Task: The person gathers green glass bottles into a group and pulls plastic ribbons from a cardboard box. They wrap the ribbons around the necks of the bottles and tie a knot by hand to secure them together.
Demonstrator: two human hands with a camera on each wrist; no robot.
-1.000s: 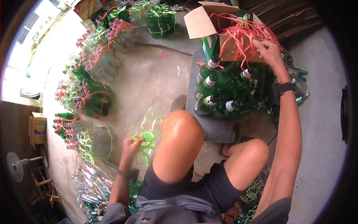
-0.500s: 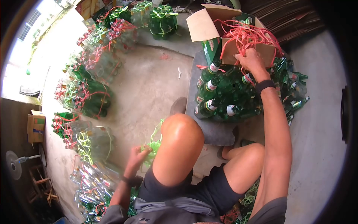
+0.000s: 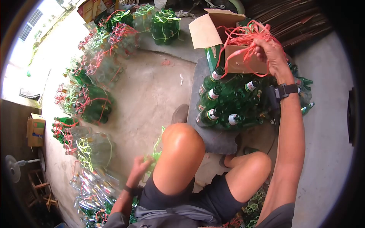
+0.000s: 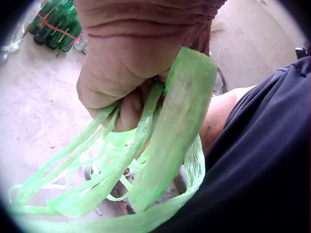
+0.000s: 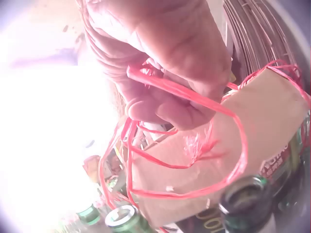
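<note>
Head view: right grip [image 3: 268, 51] at upper right of the frame, raised over the open brown cardboard box [image 3: 207, 26], fingers closed on a tangle of red plastic strings [image 3: 243, 36]. How the strings sat in the fingers could not be read from there.

Right wrist view resolved it: one red loop was pinched between thumb and curled fingers, and further loops hung down in front of the box wall. Two green bottle mouths showed at the bottom edge. The left half of that view was washed out by glare.

Head view: left grip [image 3: 140, 167] at lower centre-left, beside the bare knee [image 3: 178, 148], with only a scrap of green visible. The left wrist view showed the fingers closed round a bunch of flat translucent green plastic strips [image 4: 170, 145], which hung below the fist in loops, next to dark shorts at right.

Surroundings, head view only: a cluster of green glass bottles [image 3: 228, 98] stood on a grey slab [image 3: 213, 133], just below the box. The knee lay between the left grip and the bottles. Tied bottle bundles [image 3: 91, 102] curved down the left side on the concrete floor [image 3: 152, 87]. A small cardboard carton [image 3: 36, 131] sat at far left.
</note>
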